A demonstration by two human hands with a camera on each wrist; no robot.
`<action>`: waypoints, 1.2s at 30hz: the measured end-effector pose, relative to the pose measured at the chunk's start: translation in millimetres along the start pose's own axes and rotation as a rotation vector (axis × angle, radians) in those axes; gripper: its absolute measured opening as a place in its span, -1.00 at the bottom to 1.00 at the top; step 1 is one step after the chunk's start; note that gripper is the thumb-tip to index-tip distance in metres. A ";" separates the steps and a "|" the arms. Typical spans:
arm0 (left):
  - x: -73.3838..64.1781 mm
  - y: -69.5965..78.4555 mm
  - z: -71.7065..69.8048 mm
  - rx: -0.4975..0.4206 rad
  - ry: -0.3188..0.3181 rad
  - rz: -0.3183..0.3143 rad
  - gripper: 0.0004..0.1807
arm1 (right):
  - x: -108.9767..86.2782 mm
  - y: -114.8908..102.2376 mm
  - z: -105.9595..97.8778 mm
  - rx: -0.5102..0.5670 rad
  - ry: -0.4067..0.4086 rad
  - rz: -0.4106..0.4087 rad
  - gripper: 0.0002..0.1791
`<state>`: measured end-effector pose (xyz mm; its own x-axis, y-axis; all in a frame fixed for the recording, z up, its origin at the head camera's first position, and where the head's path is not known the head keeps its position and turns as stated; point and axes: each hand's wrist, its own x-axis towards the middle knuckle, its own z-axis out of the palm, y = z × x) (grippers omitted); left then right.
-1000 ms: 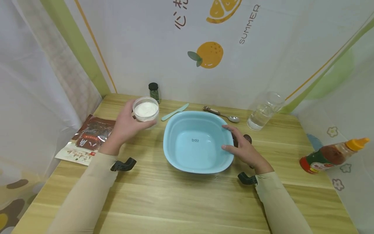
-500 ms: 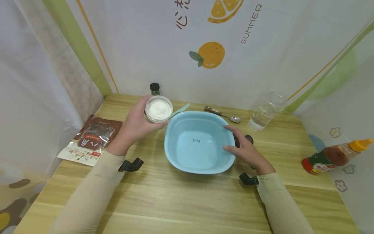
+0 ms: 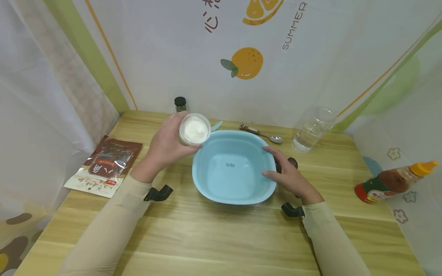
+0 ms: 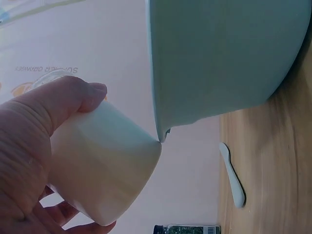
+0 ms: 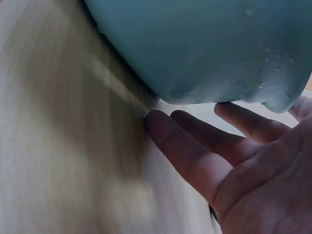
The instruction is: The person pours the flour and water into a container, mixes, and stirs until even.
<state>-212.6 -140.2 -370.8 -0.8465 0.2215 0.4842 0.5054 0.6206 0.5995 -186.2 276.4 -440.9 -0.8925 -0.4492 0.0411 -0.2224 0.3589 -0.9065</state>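
My left hand (image 3: 166, 138) grips a small clear tub (image 4: 107, 161) of white powder (image 3: 194, 130) near the left rim of a light blue basin (image 3: 221, 188). The left wrist view shows the tub tilted, its lower edge right at the basin's rim. Thumb and fingers wrap the tub's sides. My right hand (image 3: 289, 176) holds the basin's right rim, the thumb over the inside edge. In the right wrist view several fingers (image 5: 195, 141) reach along the basin's outer wall, which carries water drops. The basin stands upright on the table, its inside bare apart from a printed logo.
Behind the basin lie a pale green knife (image 3: 216, 125) and a spoon (image 3: 260, 134). A dark-capped herb jar (image 3: 180, 104) and a glass of water (image 3: 310, 132) stand at the back. A brown packet (image 3: 107, 165) lies left; a sauce bottle (image 3: 390, 186) stands right.
My left hand has carried the tub of powder rightward to the basin's left rim and tipped it somewhat. The right hand keeps its hold on the basin, which has not moved.
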 end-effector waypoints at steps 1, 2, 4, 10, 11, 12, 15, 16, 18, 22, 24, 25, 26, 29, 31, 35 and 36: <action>0.7 0.6 0.3 0.002 0.003 0.011 0.07 | 0.2 0.1 0.0 0.008 -0.001 0.000 -0.10; 1.5 1.0 0.7 0.005 0.006 0.023 0.06 | 0.4 0.0 -0.1 0.016 -0.002 0.000 -0.10; 3.1 2.3 1.5 0.012 0.008 0.048 0.04 | 0.5 0.0 -0.1 0.022 -0.004 -0.001 -0.10; 9.1 9.0 4.0 0.082 -0.004 0.106 0.01 | 1.4 -0.4 -0.8 -0.006 -0.003 0.003 -0.10; 10.1 10.0 4.5 0.097 -0.007 0.112 0.02 | 1.5 -1.1 -0.9 -0.012 -0.002 0.003 -0.10; 11.1 11.3 4.8 0.109 -0.009 0.119 0.02 | 1.8 -1.5 -1.0 -0.016 -0.002 0.003 -0.10; 13.4 13.3 6.4 0.138 -0.012 0.139 0.02 | 2.7 -3.5 -0.9 -0.021 0.000 0.003 -0.10; 13.9 13.6 7.1 0.147 -0.012 0.147 0.02 | 2.9 -4.2 -0.7 -0.016 -0.002 0.002 -0.10; 14.7 14.7 8.5 0.159 -0.009 0.172 0.04 | 3.4 -5.1 -0.3 0.000 -0.005 0.002 -0.09; 15.6 17.0 11.5 0.186 -0.003 0.217 0.05 | 3.4 -5.0 -0.3 0.012 -0.007 0.000 -0.09; 16.0 18.3 13.1 0.200 -0.005 0.231 0.06 | 3.2 -4.3 -0.4 0.011 -0.004 0.002 -0.09; 16.3 18.8 14.0 0.205 -0.009 0.234 0.06 | 3.1 -3.8 -0.5 0.010 -0.003 0.004 -0.09; 16.6 19.4 14.9 0.208 -0.013 0.239 0.06 | 2.9 -3.5 -0.5 0.011 -0.001 0.007 -0.09; 17.2 20.4 17.4 0.219 -0.026 0.252 0.05 | 2.4 -2.6 -0.4 0.006 0.003 0.012 -0.09; 17.5 20.6 19.0 0.228 -0.033 0.265 0.05 | 1.9 -2.4 -0.4 0.006 0.003 0.010 -0.09; 17.8 20.4 22.3 0.256 -0.039 0.298 0.06 | 1.1 -2.8 0.1 0.014 -0.001 0.010 -0.09; 17.8 20.5 23.1 0.260 -0.039 0.305 0.06 | 0.8 -3.1 0.2 0.018 -0.001 0.010 -0.08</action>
<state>-221.3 -106.2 -364.6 -0.6721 0.4503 0.5878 0.6795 0.6905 0.2481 -186.2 274.8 -438.1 -0.8942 -0.4466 0.0316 -0.2063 0.3484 -0.9144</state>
